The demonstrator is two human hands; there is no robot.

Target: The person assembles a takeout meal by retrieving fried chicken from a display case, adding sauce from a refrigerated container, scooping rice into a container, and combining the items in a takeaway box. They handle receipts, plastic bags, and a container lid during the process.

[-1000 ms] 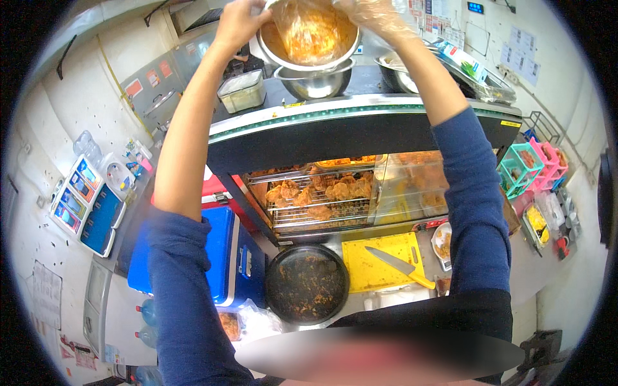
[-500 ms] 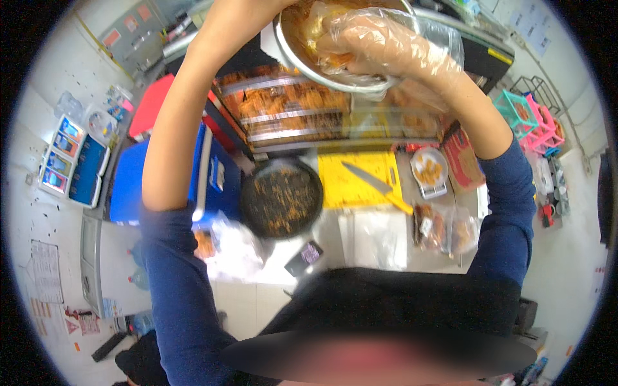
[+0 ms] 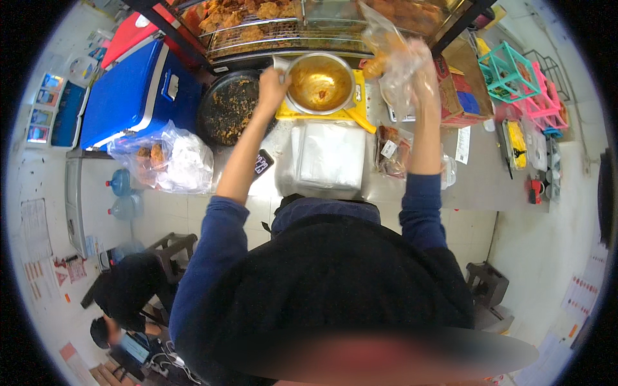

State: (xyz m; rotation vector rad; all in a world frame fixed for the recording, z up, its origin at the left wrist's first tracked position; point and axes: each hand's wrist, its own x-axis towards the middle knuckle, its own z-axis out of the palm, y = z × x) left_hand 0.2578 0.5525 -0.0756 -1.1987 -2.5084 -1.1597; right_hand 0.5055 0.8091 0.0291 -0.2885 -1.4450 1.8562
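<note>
A round metal bowl [image 3: 320, 106] with an orange-brown film of sauce inside rests on the yellow cutting board [image 3: 360, 87]. At its left side my left hand [image 3: 273, 89] is closed on the bowl's handle. My right hand [image 3: 421, 80], wrapped in clear plastic, is raised to the right of the bowl. It grips a clear plastic bag [image 3: 386, 42] with orange-yellow food in it; the fingers are partly blurred. A yellow knife handle [image 3: 362, 121] sticks out from under the bowl, whose blade is hidden. Below the board lies a stack of clear plastic bags [image 3: 328, 157].
A black round pan [image 3: 228, 109] with crumbs stands left of the bowl, near a blue cooler [image 3: 132, 96]. Behind is a glass display case [image 3: 251, 32] of fried food. Phone [image 3: 261, 164], packaged food [image 3: 391, 151] and cardboard box [image 3: 460, 90] lie around. Another person [image 3: 132, 289] is at lower left.
The bowl has come down from a raised, tilted position onto the cutting board. My right hand has left the bowl and moved right with the bag of food. My left hand still holds the bowl.
</note>
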